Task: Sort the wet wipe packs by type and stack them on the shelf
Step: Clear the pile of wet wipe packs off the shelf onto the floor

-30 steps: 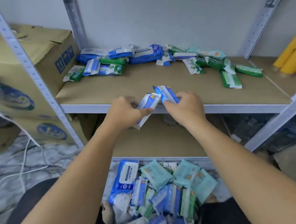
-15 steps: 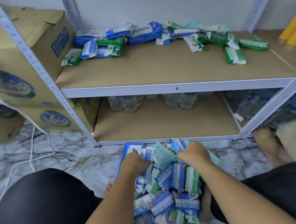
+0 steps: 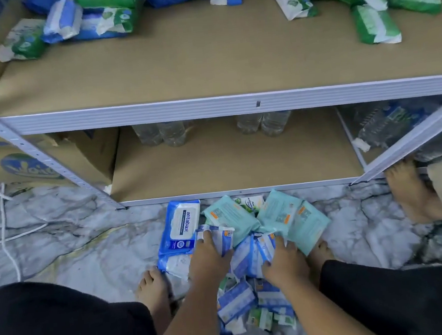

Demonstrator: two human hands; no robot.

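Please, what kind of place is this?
Likely a storeroom or a stock corner, perhaps in a home. A metal shelf with board decks stands beside cardboard boxes, water bottles sit on its lower deck, and loose packs lie heaped on the marble-look floor.

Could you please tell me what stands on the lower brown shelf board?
Clear plastic water bottles stand at the back of the brown board; the upper shelf's white metal rail hides their tops.
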